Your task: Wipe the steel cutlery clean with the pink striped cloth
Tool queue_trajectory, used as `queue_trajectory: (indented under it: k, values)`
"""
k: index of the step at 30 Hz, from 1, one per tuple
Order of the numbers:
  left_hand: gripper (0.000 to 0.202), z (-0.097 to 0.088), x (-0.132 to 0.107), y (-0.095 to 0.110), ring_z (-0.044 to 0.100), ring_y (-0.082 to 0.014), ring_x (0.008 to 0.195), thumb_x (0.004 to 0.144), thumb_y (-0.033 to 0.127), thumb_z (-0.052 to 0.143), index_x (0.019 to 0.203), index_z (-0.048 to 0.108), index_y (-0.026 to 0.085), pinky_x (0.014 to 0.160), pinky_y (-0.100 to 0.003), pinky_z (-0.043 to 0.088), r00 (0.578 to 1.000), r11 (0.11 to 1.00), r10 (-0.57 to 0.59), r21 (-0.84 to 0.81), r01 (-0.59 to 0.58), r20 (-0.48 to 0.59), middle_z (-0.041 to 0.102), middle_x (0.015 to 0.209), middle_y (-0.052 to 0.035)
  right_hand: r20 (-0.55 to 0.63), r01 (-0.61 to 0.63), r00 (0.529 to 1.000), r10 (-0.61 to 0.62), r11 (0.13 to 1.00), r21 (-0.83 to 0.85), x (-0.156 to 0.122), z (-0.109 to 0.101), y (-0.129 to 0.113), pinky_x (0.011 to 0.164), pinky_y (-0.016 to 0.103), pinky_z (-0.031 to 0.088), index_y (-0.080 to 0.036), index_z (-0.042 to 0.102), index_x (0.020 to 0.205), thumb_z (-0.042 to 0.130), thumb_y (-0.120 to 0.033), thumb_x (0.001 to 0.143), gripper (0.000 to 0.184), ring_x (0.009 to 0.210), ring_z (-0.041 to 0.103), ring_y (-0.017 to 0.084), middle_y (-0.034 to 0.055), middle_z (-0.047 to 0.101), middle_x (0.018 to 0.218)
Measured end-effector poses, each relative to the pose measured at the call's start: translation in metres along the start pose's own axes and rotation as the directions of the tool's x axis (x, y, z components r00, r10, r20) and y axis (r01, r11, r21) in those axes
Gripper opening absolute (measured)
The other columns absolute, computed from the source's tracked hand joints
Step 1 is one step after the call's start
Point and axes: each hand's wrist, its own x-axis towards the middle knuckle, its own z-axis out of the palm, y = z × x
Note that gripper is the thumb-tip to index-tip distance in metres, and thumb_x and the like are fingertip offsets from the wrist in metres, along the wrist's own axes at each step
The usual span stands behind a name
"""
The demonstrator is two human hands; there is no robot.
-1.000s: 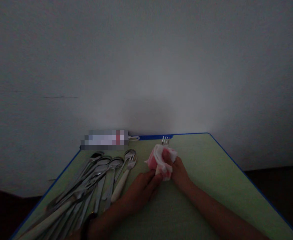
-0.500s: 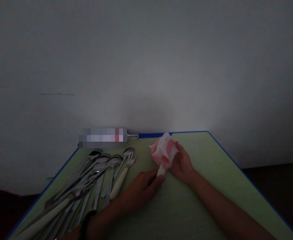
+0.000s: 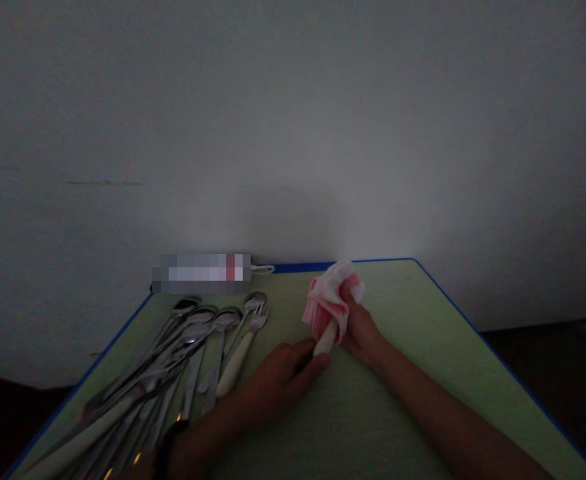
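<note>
My left hand (image 3: 295, 370) is closed around a cream-coloured handle (image 3: 326, 338). The far end of that utensil is covered by a pink and white cloth (image 3: 333, 297), so its kind is hidden. My right hand (image 3: 361, 327) grips the cloth from the right side, with the thumb lying on top of it. To the left of my left forearm lies a fork (image 3: 257, 319) with a cream handle. Beside it is a spread of metal spoons (image 3: 227, 319) and other cutlery, partly overlapping.
A blurred-out, boxlike item (image 3: 203, 273) with a white loop stands at the table's back left, near the wall (image 3: 293, 133). The pale green table (image 3: 397, 293) has a blue edge. Cutlery covers its left side.
The cloth has shifted and bunched differently, and my right thumb now lies over its front. My left hand keeps its hold on the handle. The view has moved slightly.
</note>
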Motion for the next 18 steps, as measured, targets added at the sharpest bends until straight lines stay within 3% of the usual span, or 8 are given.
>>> queue_trajectory:
  k: [6, 11, 14, 18]
  values:
    - [0.033, 0.003, 0.002, -0.006, 0.043, -0.01, 0.055, 0.091, 0.04, 0.032, 0.075, 0.05, 0.016, 0.05, -0.021, 0.03, 0.999, 0.999, -0.005, -0.043, 0.004, -0.037, 0.048, 0.063, 0.0036, -0.024, -0.001, 1.0, 0.001, 1.0, -0.006, 0.003, -0.001, 0.002, 0.057, 0.023, 0.044, -0.015, 0.06, 0.087, 0.056, -0.061, 0.068, 0.049, 0.062, 0.057, 0.013, 0.0022, 0.064, 0.071]
    - [0.037, 0.006, 0.004, -0.01, 0.04, -0.0088, 0.049, 0.091, 0.042, 0.031, 0.071, 0.047, 0.017, 0.046, -0.019, 0.029, 0.994, 0.985, -0.071, -0.161, 0.057, -0.08, 0.044, 0.056, 0.005, 0.15, 0.029, 0.989, -0.014, 0.995, -0.093, -0.001, -0.003, 0.0, 0.052, 0.021, 0.043, -0.016, 0.058, 0.09, 0.064, -0.046, 0.069, 0.037, 0.058, 0.054, 0.011, 0.0012, 0.063, 0.073]
    - [0.035, 0.008, 0.004, -0.011, 0.04, -0.0086, 0.047, 0.09, 0.042, 0.033, 0.07, 0.047, 0.017, 0.045, -0.019, 0.029, 0.991, 0.978, -0.093, -0.193, 0.074, -0.094, 0.044, 0.054, 0.0054, 0.254, 0.098, 0.966, -0.055, 0.982, -0.163, -0.003, -0.003, 0.0, 0.062, 0.024, 0.046, -0.019, 0.057, 0.095, 0.069, -0.038, 0.066, 0.037, 0.068, 0.058, 0.013, 0.0021, 0.064, 0.083]
    - [0.035, 0.008, 0.005, -0.011, 0.04, -0.0086, 0.047, 0.089, 0.041, 0.035, 0.066, 0.045, 0.017, 0.045, -0.019, 0.029, 0.992, 0.977, -0.088, -0.204, 0.068, -0.092, 0.044, 0.054, 0.0053, 0.242, 0.128, 0.968, -0.061, 0.954, -0.271, -0.002, -0.007, 0.004, 0.071, 0.028, 0.047, -0.018, 0.059, 0.097, 0.067, -0.037, 0.069, 0.035, 0.075, 0.06, 0.015, 0.004, 0.065, 0.087]
